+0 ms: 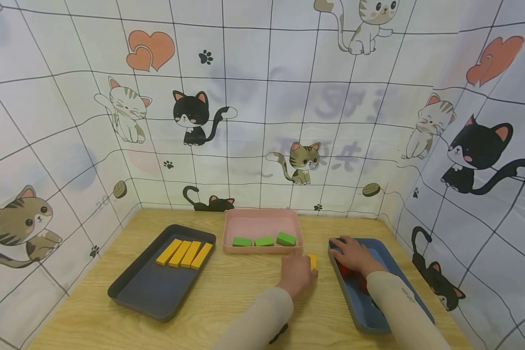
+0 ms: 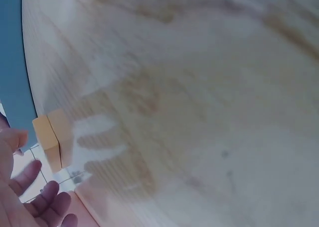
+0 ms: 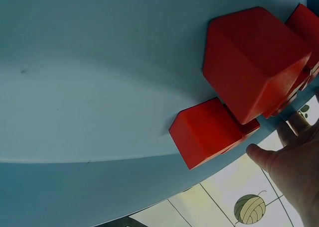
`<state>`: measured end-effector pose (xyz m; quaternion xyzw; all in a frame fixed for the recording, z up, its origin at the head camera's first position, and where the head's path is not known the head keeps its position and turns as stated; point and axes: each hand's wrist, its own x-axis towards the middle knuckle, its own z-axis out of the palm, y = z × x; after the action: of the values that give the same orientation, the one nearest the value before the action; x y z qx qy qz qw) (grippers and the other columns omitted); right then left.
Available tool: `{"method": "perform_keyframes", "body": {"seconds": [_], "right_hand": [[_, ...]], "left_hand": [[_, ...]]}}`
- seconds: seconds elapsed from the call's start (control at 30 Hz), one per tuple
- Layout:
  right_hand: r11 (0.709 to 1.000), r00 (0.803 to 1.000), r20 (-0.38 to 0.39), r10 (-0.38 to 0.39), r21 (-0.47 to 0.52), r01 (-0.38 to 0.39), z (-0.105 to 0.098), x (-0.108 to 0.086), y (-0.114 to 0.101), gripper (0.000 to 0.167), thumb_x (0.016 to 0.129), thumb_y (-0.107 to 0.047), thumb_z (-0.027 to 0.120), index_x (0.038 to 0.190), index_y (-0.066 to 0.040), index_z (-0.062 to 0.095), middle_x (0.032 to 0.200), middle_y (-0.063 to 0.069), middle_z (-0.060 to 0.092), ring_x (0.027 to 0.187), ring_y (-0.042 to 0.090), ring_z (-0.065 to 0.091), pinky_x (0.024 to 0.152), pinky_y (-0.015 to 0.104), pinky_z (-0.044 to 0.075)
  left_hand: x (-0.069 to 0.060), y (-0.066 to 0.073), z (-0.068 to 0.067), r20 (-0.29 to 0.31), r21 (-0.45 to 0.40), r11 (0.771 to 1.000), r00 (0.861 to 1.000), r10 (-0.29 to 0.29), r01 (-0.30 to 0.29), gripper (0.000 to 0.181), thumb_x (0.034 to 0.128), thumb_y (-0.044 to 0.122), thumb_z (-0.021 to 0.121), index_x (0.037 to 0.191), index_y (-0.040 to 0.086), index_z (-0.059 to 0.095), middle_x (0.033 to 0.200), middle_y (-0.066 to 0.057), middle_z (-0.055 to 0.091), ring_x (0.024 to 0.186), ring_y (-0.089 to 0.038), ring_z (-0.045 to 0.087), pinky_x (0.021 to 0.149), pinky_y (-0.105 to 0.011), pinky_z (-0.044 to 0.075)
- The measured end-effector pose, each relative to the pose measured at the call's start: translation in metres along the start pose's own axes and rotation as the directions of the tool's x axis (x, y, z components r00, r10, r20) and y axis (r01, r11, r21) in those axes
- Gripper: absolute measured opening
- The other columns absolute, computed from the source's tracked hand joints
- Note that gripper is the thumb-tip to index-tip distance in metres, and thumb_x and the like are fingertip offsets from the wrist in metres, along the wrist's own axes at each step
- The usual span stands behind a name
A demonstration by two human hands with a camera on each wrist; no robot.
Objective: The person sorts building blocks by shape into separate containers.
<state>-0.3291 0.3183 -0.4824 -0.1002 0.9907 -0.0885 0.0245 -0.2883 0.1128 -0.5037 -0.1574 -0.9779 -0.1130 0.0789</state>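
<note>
My left hand (image 1: pixel 296 274) is over the wooden table beside a yellow block (image 1: pixel 313 262). In the left wrist view, the left hand's thumb and bent fingers (image 2: pixel 31 179) are apart from the yellow block (image 2: pixel 50 140). My right hand (image 1: pixel 354 255) reaches over the blue tray (image 1: pixel 382 250), its fingers spread near the left rim. Beneath it lie several red blocks (image 1: pixel 344 271), partly hidden by the hand and sleeve. In the right wrist view, red blocks (image 3: pixel 251 57) are grouped at the tray's side, and the right hand (image 3: pixel 294 162) is next to them without holding one.
A pink tray (image 1: pixel 262 222) at the back holds three green blocks (image 1: pixel 264 241) along its front side. On the left, a dark grey tray (image 1: pixel 146 291) contains several yellow blocks (image 1: pixel 179 253) in a row. A cat-patterned cloth (image 1: pixel 253 97) surrounds the table (image 1: pixel 218 301) at the back and sides.
</note>
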Motion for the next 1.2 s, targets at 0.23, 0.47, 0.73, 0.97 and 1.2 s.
{"method": "perform_keyframes", "body": {"seconds": [0.23, 0.47, 0.73, 0.97, 1.2], "right_hand": [[1.0, 1.0, 0.001, 0.005, -0.009, -0.005, 0.0, 0.0, -0.001, 0.052, 0.103, -0.037, 0.049, 0.147, -0.008, 0.048, 0.145, 0.032, 0.038, 0.13, 0.055, 0.038, 0.1, 0.073, 0.028], [1.0, 1.0, -0.017, -0.018, -0.013, 0.018, -0.001, -0.002, -0.002, 0.052, 0.103, -0.037, 0.049, 0.146, -0.008, 0.048, 0.144, 0.032, 0.04, 0.128, 0.055, 0.04, 0.099, 0.073, 0.03], [1.0, 1.0, -0.017, -0.017, -0.013, 0.017, 0.001, -0.001, -0.001, 0.052, 0.103, -0.037, 0.048, 0.147, -0.008, 0.047, 0.144, 0.032, 0.038, 0.129, 0.055, 0.039, 0.099, 0.073, 0.029], [1.0, 1.0, -0.012, -0.012, -0.005, 0.012, 0.003, 0.0, 0.001, 0.053, 0.103, -0.038, 0.048, 0.148, -0.008, 0.046, 0.145, 0.033, 0.037, 0.13, 0.056, 0.037, 0.1, 0.073, 0.028], [1.0, 1.0, 0.001, -0.021, 0.0, 0.021, 0.002, 0.0, 0.001, 0.054, 0.104, -0.039, 0.047, 0.149, -0.009, 0.045, 0.146, 0.033, 0.036, 0.13, 0.056, 0.037, 0.1, 0.073, 0.027]], "left_hand": [[0.0, -0.004, 0.006, 0.053, -0.042, 0.996, 0.996, -0.074, 0.076, 0.058, 0.0743, 0.065, 0.076, 0.098, 0.013, 0.07, 0.096, 0.0, 0.061, 0.092, -0.019, 0.057, 0.081, -0.041, 0.047], [0.0, -0.008, -0.002, 0.125, -0.005, 1.0, 0.992, -0.025, 0.026, 0.034, 0.0803, 0.047, 0.079, 0.088, 0.016, 0.069, 0.082, 0.002, 0.052, 0.081, -0.017, 0.051, 0.078, -0.038, 0.043], [0.002, -0.019, -0.003, 0.134, -0.017, 1.0, 0.991, -0.008, 0.011, 0.026, 0.0794, 0.038, 0.081, 0.085, 0.016, 0.068, 0.08, 0.003, 0.057, 0.082, -0.017, 0.056, 0.082, -0.043, 0.046], [0.002, -0.03, -0.007, 0.167, -0.14, 0.989, 0.986, -0.028, 0.052, 0.027, 0.0795, 0.033, 0.082, 0.075, 0.016, 0.06, 0.074, 0.004, 0.051, 0.075, -0.016, 0.049, 0.087, -0.048, 0.043], [-0.001, -0.039, -0.019, 0.153, -0.262, 0.963, 0.988, -0.023, 0.063, 0.027, 0.0764, 0.03, 0.083, 0.075, 0.016, 0.06, 0.078, 0.007, 0.053, 0.076, -0.013, 0.049, 0.084, -0.046, 0.042]]}}
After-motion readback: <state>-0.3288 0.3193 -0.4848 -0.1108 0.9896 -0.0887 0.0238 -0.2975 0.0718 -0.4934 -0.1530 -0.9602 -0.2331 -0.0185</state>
